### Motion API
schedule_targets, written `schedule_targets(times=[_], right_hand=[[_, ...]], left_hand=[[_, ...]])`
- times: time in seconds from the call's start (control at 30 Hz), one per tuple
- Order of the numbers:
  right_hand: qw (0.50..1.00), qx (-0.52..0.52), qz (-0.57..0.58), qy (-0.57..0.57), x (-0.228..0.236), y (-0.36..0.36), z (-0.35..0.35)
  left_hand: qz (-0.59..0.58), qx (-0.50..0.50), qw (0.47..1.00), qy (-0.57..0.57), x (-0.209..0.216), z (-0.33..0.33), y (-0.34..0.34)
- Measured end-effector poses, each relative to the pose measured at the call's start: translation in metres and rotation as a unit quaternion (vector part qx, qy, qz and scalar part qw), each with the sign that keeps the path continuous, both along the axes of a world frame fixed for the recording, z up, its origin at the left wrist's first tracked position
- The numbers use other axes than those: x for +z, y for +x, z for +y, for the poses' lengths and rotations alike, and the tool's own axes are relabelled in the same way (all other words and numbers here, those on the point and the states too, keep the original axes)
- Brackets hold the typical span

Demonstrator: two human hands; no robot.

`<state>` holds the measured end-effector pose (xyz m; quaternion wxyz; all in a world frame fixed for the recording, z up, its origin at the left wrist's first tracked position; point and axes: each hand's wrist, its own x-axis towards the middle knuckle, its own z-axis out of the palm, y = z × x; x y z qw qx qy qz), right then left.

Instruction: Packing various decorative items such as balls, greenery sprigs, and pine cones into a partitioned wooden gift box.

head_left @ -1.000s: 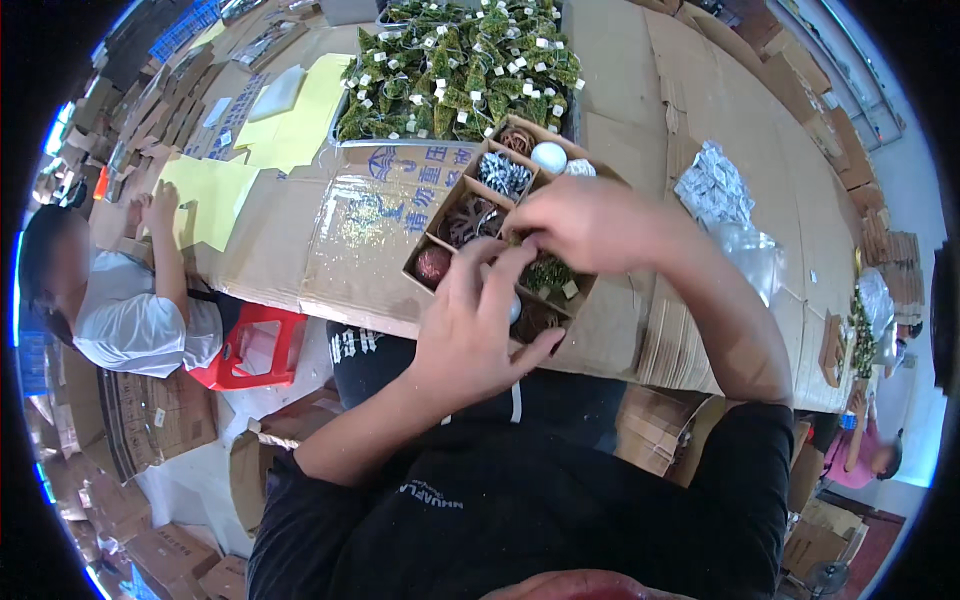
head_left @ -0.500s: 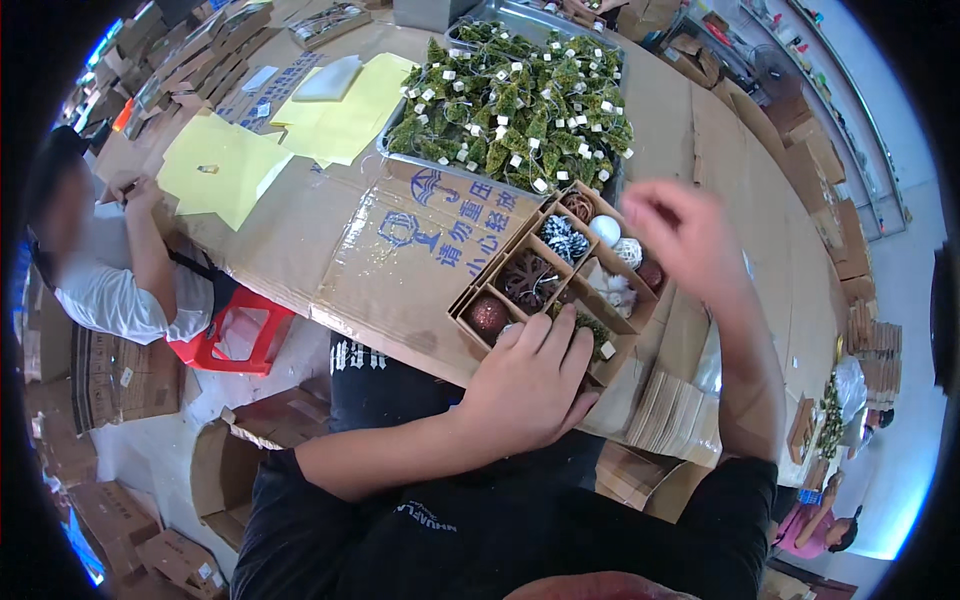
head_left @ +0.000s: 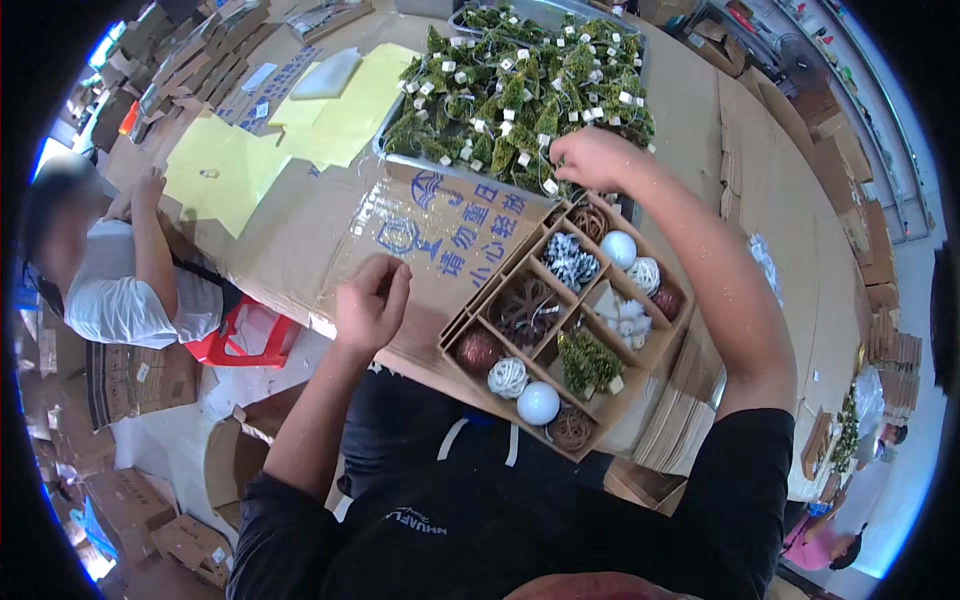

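My right hand (head_left: 600,162) reaches to the near edge of a metal tray (head_left: 405,160) heaped with miniature Christmas trees (head_left: 490,85), each with a white cube base and a string loop. Its fingers are bent and closed at a tree there; the fingertips are partly hidden. My left hand (head_left: 370,308) is raised left of the divided cardboard box (head_left: 640,385), loosely curled, thumb apart, holding nothing. In the box are a green tree (head_left: 586,362), a frosted pine cone (head_left: 570,262), a brown snowflake (head_left: 524,312), a white fluffy ornament (head_left: 624,316) and several balls, such as a white one (head_left: 538,403).
Yellow sheets (head_left: 225,165) and a whitish foam-like stack (head_left: 328,76) lie on the cardboard-covered table (head_left: 340,250). Flat cardboard pieces (head_left: 670,425) are stacked right of the box. Another person (head_left: 130,270) sits at the left by a red stool (head_left: 255,335).
My left hand has lifted off the box and moved left, uncovering the tree and several balls. My right hand has moved from the box's far right side to the tray, up and left.
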<state>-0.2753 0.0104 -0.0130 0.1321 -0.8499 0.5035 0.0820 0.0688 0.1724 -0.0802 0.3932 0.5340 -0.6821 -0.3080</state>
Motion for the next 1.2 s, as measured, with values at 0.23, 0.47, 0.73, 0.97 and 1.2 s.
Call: schedule_targets(times=[0.23,0.47,0.73,0.97,1.2], right_hand=[[0.996,-0.021,-0.085,-0.029,-0.028,-0.01,-0.013],[0.954,-0.097,-0.282,0.003,-0.044,-0.012,-0.006],[0.955,-0.137,-0.264,0.016,-0.033,-0.013,-0.015],[0.965,-0.114,-0.229,-0.054,-0.049,-0.001,-0.015],[0.559,-0.249,-0.715,0.338,0.055,-0.051,-0.038]], left_hand=[[-0.175,-0.028,0.982,-0.062,-0.055,-0.026,-0.011],[-0.207,-0.022,0.975,-0.081,-0.067,-0.025,-0.009],[-0.21,-0.018,0.975,-0.07,-0.061,-0.026,-0.009],[-0.185,-0.008,0.979,-0.086,-0.06,-0.026,-0.014],[-0.194,-0.001,0.977,-0.092,-0.056,-0.024,-0.012]])
